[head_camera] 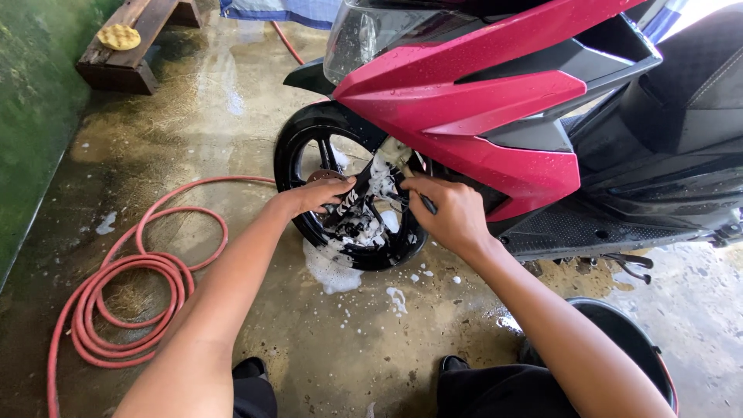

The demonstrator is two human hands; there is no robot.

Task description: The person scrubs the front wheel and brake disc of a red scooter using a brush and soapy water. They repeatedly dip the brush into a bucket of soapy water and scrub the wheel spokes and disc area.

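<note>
Head view, looking down at a red and black scooter (480,101) parked on wet concrete floor (325,340). Its front wheel (348,193) sits at the centre of the frame, black, with white soap foam (333,267) clinging to the spokes and pooling on the floor at the wheel's 6 o'clock.

The left hand (317,193) reaches into the wheel from 9 o'clock, fingers curled close together over the hub area; a brownish round part lies just beside them, and whether the hand grips it or only rests against it cannot be told. The right hand (449,213) enters from 3 o'clock, fingers folded narrowly around a thin dark handle (426,203); only a short stub shows past the thumb, and its working end is hidden among foam and spokes.

The upper wheel is covered by the black fender and red fairing. The scooter's rear is cut off at the right edge.

A coiled red hose (131,294) lies at 8 o'clock, well apart from the wheel; its ends run out of frame. A yellow sponge (118,36) rests on a wooden bench (131,46) at 11 o'clock. A dark bucket rim (627,333) at 4 o'clock is partly hidden by the right forearm, its contents not visible.
</note>
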